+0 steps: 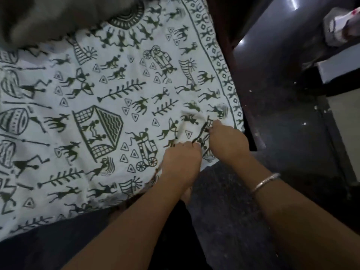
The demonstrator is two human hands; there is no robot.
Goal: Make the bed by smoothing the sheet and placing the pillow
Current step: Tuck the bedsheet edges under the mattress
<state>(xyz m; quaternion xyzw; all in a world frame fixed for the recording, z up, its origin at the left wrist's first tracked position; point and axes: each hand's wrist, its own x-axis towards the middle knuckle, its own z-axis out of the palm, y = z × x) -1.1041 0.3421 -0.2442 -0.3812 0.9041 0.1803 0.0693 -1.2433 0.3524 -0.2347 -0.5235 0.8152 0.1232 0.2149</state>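
A blurred grey bulk [29, 20] lies on the far left of the printed sheet [101, 90]. The sheet covers the bed and runs off the left edge, so its long axis cannot be told. Its bordered edge runs far to near on the right, and its corner points near-right. There the left hand [182, 158] and the right hand [228, 141], which wears a bangle [265, 183], curl their fingers into bunched fabric beside the dark floor [292, 123].

Both forearms reach forward; left hand [182, 158] and right hand [228, 142] lie close together, fingers curled.
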